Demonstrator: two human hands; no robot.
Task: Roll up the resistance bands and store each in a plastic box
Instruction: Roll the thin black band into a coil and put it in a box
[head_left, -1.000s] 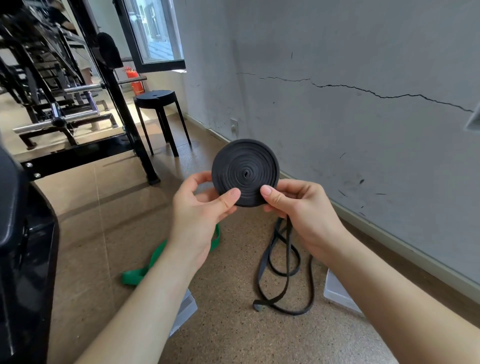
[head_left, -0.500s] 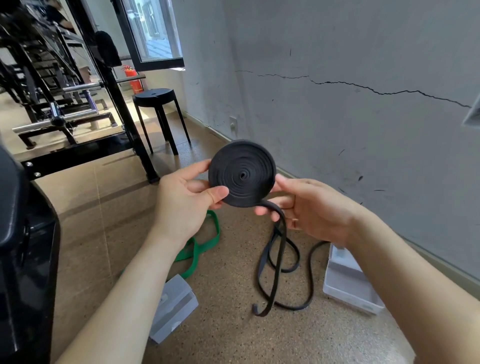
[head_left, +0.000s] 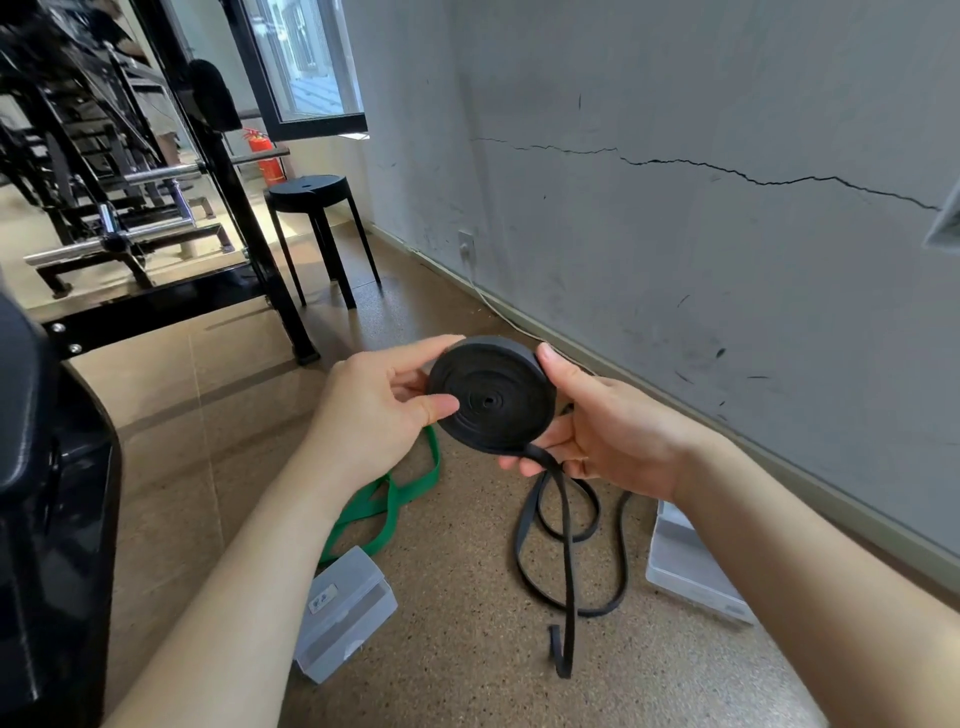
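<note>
Between both hands, above the floor, sits the rolled black band (head_left: 492, 395): the left hand (head_left: 379, 410) pinches its face and back, the right hand (head_left: 597, 431) cups its rim. Its loose tail (head_left: 569, 566) hangs to the floor between two plastic boxes (head_left: 343, 613) (head_left: 685, 566), green band (head_left: 387, 504) left.

Coil (head_left: 491, 397) held between left hand (head_left: 374, 410) and right hand (head_left: 608, 441), above the floor (head_left: 467, 649); its loose tail (head_left: 569, 545) drops from the coil's lower right edge to the floor between two boxes. Left box (head_left: 343, 613) sits under the left forearm, second band (head_left: 395, 499) just behind it; right box (head_left: 685, 566) under the right forearm, near the wall (head_left: 675, 234). Stool (head_left: 311, 192) further back by the wall; rack (head_left: 234, 208) left of it.
</note>
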